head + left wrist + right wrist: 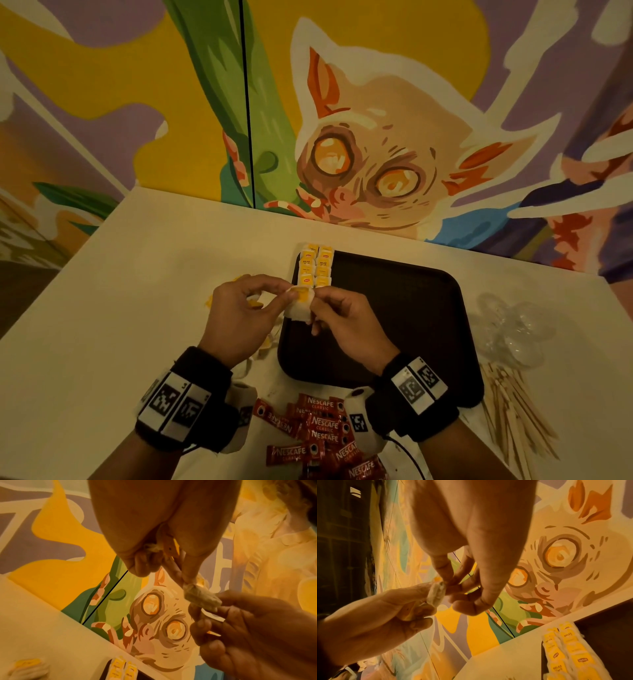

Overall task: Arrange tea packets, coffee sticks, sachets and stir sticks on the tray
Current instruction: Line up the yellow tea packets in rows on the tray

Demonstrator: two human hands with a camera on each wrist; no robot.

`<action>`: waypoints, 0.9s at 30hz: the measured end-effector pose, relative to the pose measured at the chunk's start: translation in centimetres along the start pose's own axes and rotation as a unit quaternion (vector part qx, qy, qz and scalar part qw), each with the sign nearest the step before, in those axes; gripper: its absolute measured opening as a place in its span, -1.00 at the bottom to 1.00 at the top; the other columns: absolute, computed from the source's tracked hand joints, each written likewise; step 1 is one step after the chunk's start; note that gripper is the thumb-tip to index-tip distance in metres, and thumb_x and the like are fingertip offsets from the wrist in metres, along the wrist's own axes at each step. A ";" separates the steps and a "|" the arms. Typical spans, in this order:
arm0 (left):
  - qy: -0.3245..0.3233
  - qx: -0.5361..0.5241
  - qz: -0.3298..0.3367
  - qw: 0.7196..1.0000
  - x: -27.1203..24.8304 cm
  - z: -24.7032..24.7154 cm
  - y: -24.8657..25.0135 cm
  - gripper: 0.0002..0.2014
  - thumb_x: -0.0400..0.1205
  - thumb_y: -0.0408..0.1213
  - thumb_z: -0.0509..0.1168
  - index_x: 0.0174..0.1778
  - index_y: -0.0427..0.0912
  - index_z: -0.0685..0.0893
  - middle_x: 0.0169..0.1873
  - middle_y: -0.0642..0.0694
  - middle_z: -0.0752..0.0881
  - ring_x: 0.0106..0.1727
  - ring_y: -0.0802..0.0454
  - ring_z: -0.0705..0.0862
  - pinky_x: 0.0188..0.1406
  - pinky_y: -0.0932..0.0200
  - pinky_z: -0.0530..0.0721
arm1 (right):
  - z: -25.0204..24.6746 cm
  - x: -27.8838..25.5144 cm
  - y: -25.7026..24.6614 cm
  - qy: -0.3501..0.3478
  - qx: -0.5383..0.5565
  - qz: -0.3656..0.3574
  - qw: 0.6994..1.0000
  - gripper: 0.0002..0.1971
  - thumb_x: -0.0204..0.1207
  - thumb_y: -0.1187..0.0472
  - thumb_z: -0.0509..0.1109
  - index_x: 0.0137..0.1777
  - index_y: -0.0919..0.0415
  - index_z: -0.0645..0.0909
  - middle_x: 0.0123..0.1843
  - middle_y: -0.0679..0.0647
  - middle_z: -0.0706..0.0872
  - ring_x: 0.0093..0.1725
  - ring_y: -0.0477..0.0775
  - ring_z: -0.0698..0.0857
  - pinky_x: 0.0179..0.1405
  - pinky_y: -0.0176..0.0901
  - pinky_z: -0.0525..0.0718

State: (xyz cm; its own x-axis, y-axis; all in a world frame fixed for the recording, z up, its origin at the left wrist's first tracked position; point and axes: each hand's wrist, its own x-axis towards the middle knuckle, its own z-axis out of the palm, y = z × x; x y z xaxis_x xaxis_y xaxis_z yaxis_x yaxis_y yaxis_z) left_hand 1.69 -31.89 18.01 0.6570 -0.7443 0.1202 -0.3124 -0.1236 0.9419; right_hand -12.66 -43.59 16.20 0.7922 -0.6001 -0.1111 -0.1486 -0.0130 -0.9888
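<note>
Both hands up over the near-left corner of the dark tray (pixel 394 308), sharing one tea bag (pixel 301 305). Left hand (pixel 239 315) pinching its left edge between thumb and forefinger; right hand (pixel 346 325) pinching the right edge, remaining fingers curled underneath. Bag held in the air, clear of tray and table (pixel 137 291), yellow tag facing up. Same bag end-on in the left wrist view (pixel 202 599) and in the right wrist view (pixel 436 595), clamped between fingertips from both sides. Two columns of yellow tea packets (pixel 315 265) already laid along the tray's far-left edge, overlapping each other, far end poking past the rim. More loose tea bags (pixel 239 294) on the table just left of the tray, mostly hidden behind the left hand. Red Nescafe coffee sticks (pixel 318 431) in a loose heap on the table at the near edge, between the wrists. Wooden stir sticks (pixel 513 411) fanned out on the table right of the tray, crumpled clear plastic wrap (pixel 510 329) just beyond them. Rest of the tray surface bare.
</note>
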 end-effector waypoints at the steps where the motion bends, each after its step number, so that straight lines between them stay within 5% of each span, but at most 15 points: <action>1: 0.005 0.007 -0.004 1.000 0.0 0.0 -0.1 -0.87 0.47 -0.24 0.55 -0.25 0.14 0.79 -0.22 0.14 0.79 -0.19 0.40 0.60 -0.29 0.48 0.48 | 0.1 -0.1 0.1 -0.001 0.006 0.004 1.000 -0.83 0.68 0.27 0.31 0.11 0.18 0.74 -0.02 0.32 0.75 -0.19 0.17 0.69 -0.12 -0.04 0.71; 6: -0.003 0.014 -0.011 1.000 -0.3 0.3 -0.7 -0.92 0.48 -0.26 0.55 -0.24 0.03 0.81 -0.33 0.31 0.77 -0.26 0.47 0.59 -0.35 0.51 0.43 | 1.2 -0.1 1.1 0.023 -0.024 -0.023 0.999 -0.89 0.59 0.15 0.44 0.00 0.14 0.76 -0.15 -0.01 0.77 -0.28 -0.23 0.66 -0.23 -0.35 0.60; 10: -0.004 0.024 -0.042 0.999 -0.3 0.5 -2.4 -0.92 0.52 -0.28 0.51 -0.22 0.00 0.77 -0.27 0.22 0.78 -0.19 0.40 0.66 -0.25 0.49 0.49 | 1.5 1.0 3.6 0.051 -0.062 0.013 0.997 -0.93 0.58 0.13 0.47 -0.11 0.06 0.76 -0.19 -0.15 0.79 -0.21 -0.22 0.72 -0.14 -0.34 0.63; 13: 0.003 0.024 -0.096 0.995 -0.2 0.5 -3.7 -0.94 0.57 -0.26 0.46 -0.07 -0.05 0.75 -0.21 0.09 0.76 -0.11 0.37 0.67 -0.27 0.57 0.52 | 1.5 2.1 6.7 0.080 -0.114 0.085 0.987 -0.89 0.58 0.05 0.47 -0.10 0.03 0.78 -0.10 -0.10 0.80 -0.09 -0.10 0.75 0.02 -0.06 0.74; 19: -0.019 0.026 -0.150 0.988 -0.8 0.5 -5.3 -0.94 0.60 -0.22 0.42 -0.04 -0.01 0.72 -0.17 0.07 0.75 -0.19 0.28 0.68 -0.26 0.37 0.57 | 1.5 4.2 11.3 0.101 -0.187 0.200 0.957 -0.85 0.60 0.10 0.44 -0.03 0.14 0.80 -0.30 -0.06 0.72 -0.26 -0.06 0.70 -0.08 -0.13 0.77; 24: -0.030 0.038 -0.143 0.988 -1.1 0.1 -5.8 -0.96 0.60 -0.25 0.42 -0.07 -0.05 0.74 -0.17 0.03 0.74 -0.18 0.30 0.66 -0.34 0.52 0.55 | 2.0 6.0 12.4 0.109 -0.193 0.259 0.940 -0.83 0.59 0.16 0.46 -0.02 0.27 0.80 -0.21 0.15 0.78 -0.44 -0.05 0.68 -0.50 -0.37 0.67; 27: -0.027 0.038 -0.141 0.989 -1.2 -0.1 -6.0 -0.97 0.60 -0.27 0.42 -0.08 -0.07 0.74 -0.19 0.04 0.74 -0.20 0.34 0.66 -0.32 0.52 0.54 | 2.5 7.1 13.0 0.141 -0.168 0.291 0.931 -0.88 0.57 0.27 0.48 0.02 0.31 0.77 0.01 0.32 0.77 -0.51 -0.03 0.67 -0.67 -0.38 0.58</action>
State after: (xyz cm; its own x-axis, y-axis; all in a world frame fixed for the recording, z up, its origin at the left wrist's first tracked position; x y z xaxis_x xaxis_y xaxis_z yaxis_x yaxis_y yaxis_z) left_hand 2.89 -30.19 12.29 0.6886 -0.7065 -0.1633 -0.1739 -0.3796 0.9087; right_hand -7.46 -46.05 2.30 0.3400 -0.7693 -0.5408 -0.7182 0.1588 -0.6775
